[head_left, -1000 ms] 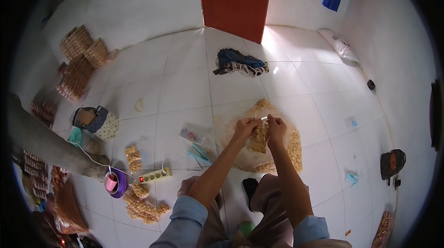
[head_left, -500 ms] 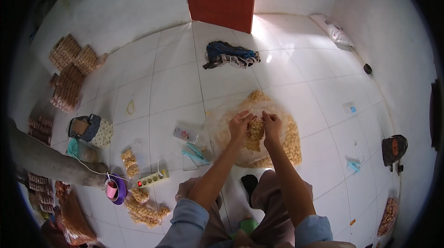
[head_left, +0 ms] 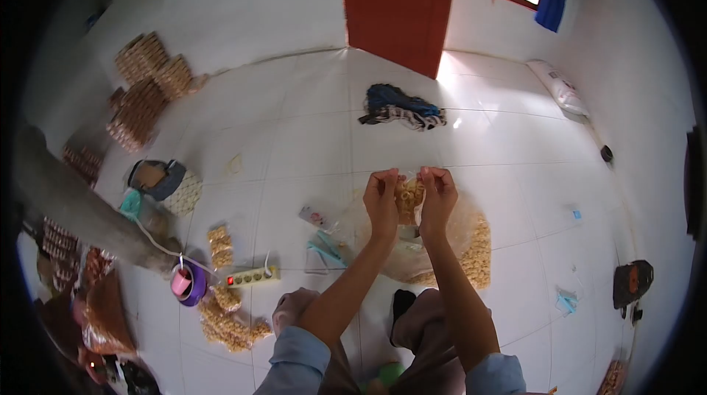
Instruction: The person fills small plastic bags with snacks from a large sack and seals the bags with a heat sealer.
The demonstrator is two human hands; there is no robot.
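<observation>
A small clear plastic bag of ring-shaped yellow snacks hangs between my two hands. My left hand pinches one upper corner of it. Its other upper corner is in the closed fingers of my right hand. Beneath them on the floor lies a large clear plastic bag, and more of the snacks show at its right side. My forearms and the small bag hide part of the large one.
Left of my legs are a power strip, filled snack bags and a purple bowl. Light-blue clip-like strips lie near the large bag. Stacked packs stand by the left wall; dark cloth lies ahead.
Both hands have lifted the small bag, pulling its top edge between their fingertips. The view has tilted up, showing more of the door and window.
</observation>
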